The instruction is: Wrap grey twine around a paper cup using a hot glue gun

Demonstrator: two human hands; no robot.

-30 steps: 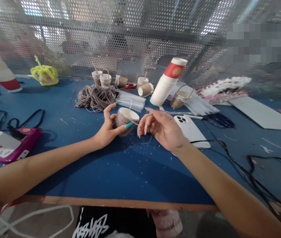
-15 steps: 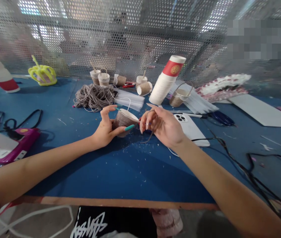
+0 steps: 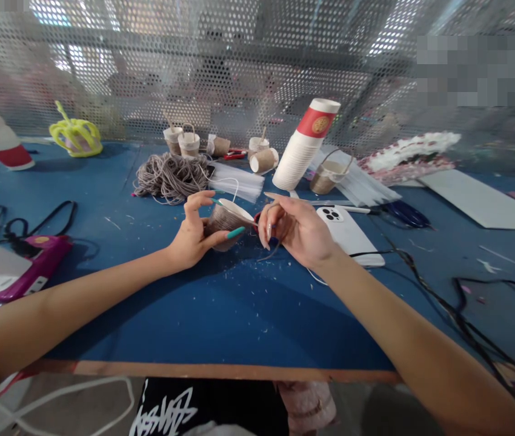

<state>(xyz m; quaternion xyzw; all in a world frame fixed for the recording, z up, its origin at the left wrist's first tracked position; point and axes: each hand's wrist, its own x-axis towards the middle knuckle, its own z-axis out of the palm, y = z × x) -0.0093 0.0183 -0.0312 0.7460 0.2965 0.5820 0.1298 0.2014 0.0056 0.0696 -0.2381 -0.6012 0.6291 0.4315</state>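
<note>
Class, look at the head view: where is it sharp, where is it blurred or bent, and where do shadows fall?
Head view: left hand and rope-wrapped cup fairly sharp; mesh screen background hazy, one patch pixelated; table edge bows; arm shadows fall on the blue table.

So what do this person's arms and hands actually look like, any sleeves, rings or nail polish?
Both forearms are bare, with no sleeves, watch or bracelets showing. The left hand has long pointed nails painted teal. The right hand has long pointed nails in a pale, glossy shade. No rings are clearly visible.
</note>
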